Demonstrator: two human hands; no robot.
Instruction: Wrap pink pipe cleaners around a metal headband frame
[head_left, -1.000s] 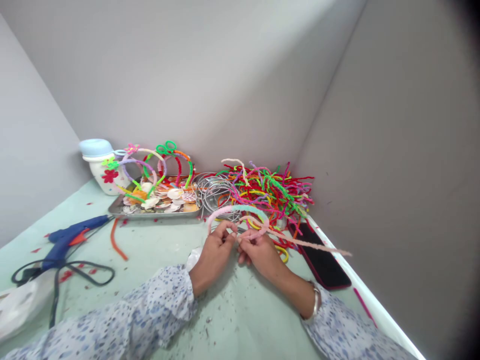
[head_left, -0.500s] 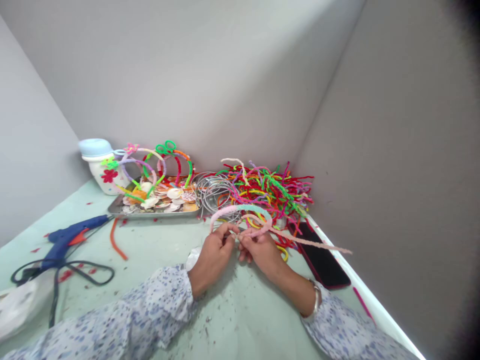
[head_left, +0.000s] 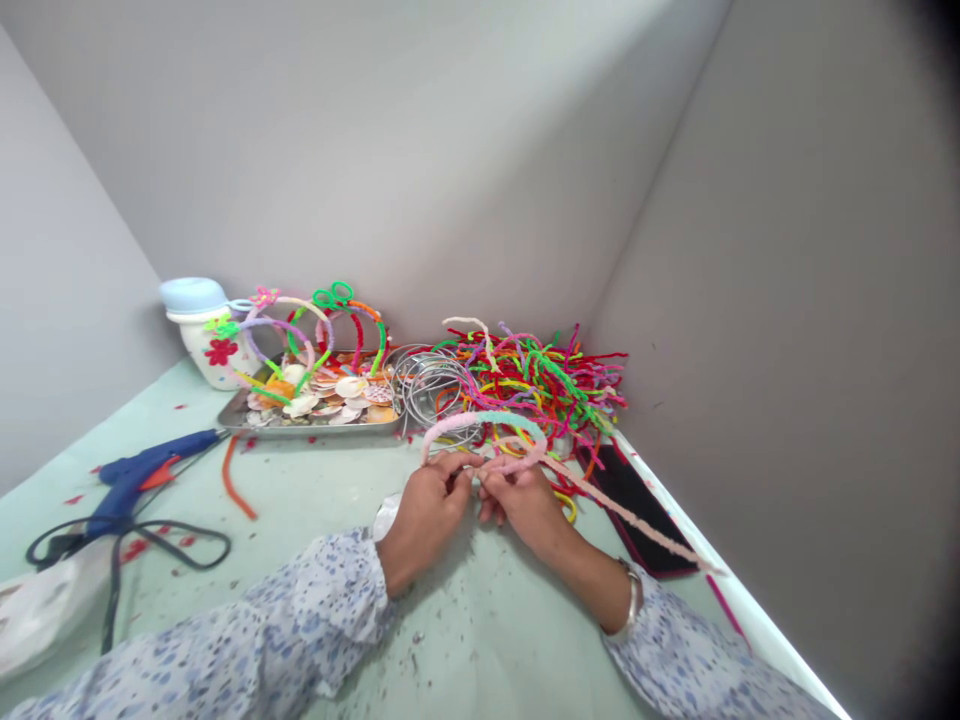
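Observation:
Between my hands is a headband (head_left: 486, 418) wrapped in pink and mint fuzzy pipe cleaner, its curve facing away from me. My left hand (head_left: 431, 505) pinches its left end near the middle, fingertips together. Close beside it, my right hand (head_left: 529, 505) is closed on the headband's other end, fingertips almost touching the left ones. A long peach pipe cleaner (head_left: 622, 513) runs from the headband near my right fingers out to the right, over the phone. What lies exactly between the fingertips is hidden.
A metal tray (head_left: 315, 430) holds shells and finished headbands (head_left: 289, 325). Beside it lie coiled wire hoops (head_left: 435, 385) and a pile of pipe cleaners (head_left: 547, 385). A blue glue gun (head_left: 131, 480), black cable (head_left: 180, 560), white bottle (head_left: 214, 345) and phone (head_left: 660, 550) surround the work area.
The loose end of the peach pipe cleaner has swung downward, toward the table edge. Both hands stay almost in place with the headband.

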